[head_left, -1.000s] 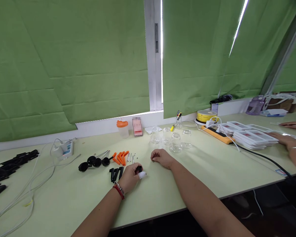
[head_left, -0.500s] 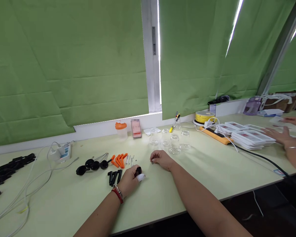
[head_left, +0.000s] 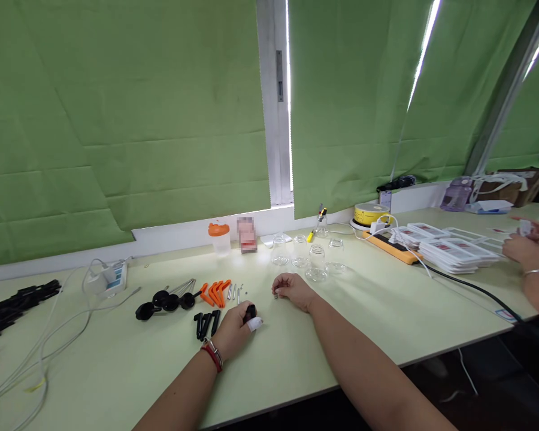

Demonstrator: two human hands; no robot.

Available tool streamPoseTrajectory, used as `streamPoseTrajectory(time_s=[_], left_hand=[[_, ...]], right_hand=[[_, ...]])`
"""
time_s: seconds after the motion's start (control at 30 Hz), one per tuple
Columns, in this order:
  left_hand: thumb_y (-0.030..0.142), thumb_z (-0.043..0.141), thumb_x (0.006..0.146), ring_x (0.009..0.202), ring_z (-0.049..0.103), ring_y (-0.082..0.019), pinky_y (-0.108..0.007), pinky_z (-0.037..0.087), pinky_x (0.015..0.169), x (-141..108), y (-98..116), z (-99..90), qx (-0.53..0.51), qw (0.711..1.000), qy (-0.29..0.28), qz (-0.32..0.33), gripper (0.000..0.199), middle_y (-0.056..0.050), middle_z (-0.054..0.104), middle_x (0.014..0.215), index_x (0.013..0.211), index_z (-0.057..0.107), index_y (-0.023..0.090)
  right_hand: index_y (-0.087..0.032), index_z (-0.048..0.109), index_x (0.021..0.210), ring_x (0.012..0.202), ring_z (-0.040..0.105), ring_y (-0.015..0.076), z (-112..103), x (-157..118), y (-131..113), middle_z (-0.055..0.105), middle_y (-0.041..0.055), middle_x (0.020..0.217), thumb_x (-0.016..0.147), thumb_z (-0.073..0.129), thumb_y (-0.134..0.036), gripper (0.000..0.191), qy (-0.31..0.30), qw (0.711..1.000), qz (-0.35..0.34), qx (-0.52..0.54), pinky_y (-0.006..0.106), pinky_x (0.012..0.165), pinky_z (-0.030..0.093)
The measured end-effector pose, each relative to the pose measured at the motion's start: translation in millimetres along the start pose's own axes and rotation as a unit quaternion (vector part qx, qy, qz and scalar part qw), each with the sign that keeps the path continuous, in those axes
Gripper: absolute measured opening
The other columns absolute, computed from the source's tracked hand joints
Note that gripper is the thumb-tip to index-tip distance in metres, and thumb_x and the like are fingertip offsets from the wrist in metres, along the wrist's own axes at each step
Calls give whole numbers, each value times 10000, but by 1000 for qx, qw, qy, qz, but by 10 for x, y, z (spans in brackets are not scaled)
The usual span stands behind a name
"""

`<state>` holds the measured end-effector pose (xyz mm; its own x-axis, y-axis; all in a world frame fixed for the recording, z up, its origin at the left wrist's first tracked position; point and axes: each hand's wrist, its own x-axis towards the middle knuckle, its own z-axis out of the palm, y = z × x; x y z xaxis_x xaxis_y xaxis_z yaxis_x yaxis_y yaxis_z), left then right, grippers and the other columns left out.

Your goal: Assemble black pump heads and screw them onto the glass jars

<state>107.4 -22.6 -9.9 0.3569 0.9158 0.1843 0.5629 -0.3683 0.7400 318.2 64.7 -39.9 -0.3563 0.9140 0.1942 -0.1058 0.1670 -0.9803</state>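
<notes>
Nearest the near edge of the desk (head_left: 269,365): left hand (head_left: 233,328), fingers curled closed around a black part (head_left: 250,312), only its end showing past the thumb, which has a white wrap (head_left: 254,324). Long axis of this part: mostly hidden in the grip, cannot tell. Slightly farther in from that edge, to the right: right hand (head_left: 294,289), thumb and fingertips drawn together on a small metal piece (head_left: 276,295); too small to read its axis, and contact with the desk cannot be told. Key relation: metal piece lies to the right of the black part and a little nearer the far edge, with a short bare gap between; right hand has it, left hand is on the other side of that gap. Just left of the left hand, black handles (head_left: 206,324) lie with long axes running roughly near edge to far edge. Beyond them, orange handles (head_left: 216,293) and slim metal pins (head_left: 232,291). Farther, past the right hand and toward the far edge, clear glass jars (head_left: 316,263) stand in a group.
</notes>
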Motion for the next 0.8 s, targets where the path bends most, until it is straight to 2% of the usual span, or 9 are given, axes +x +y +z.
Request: streamPoseTrajectory(time_s=[0.3, 0.57, 0.8], left_hand=[[369, 536, 770, 612, 392, -135, -246, 331, 576, -4, -4, -7, 1, 1000, -9, -4, 191, 41, 411, 639, 734, 461, 197], [340, 529, 766, 607, 393, -135, -241, 327, 578, -7, -18, 1, -2, 1000, -8, -2, 155, 44, 420, 634, 739, 472, 198], [292, 536, 762, 615, 383, -131, -243, 316, 580, 0, -12, 1, -4, 1000, -12, 0, 124, 45, 409, 637, 739, 469, 191]], right_hand=[[-154, 626, 771, 712, 610, 143, -5, 3, 16, 658, 25, 746, 579, 689, -225, 214, 15, 1000, 9, 14, 238, 579, 424], [-155, 629, 790, 688, 612, 135, -4, 4, 23, 654, 19, 751, 578, 714, -233, 242, 26, 999, 15, 12, 238, 579, 430], [-156, 616, 808, 665, 596, 122, 44, 11, -43, 623, -3, 720, 591, 733, -248, 263, 53, 998, -10, 13, 257, 618, 444]])
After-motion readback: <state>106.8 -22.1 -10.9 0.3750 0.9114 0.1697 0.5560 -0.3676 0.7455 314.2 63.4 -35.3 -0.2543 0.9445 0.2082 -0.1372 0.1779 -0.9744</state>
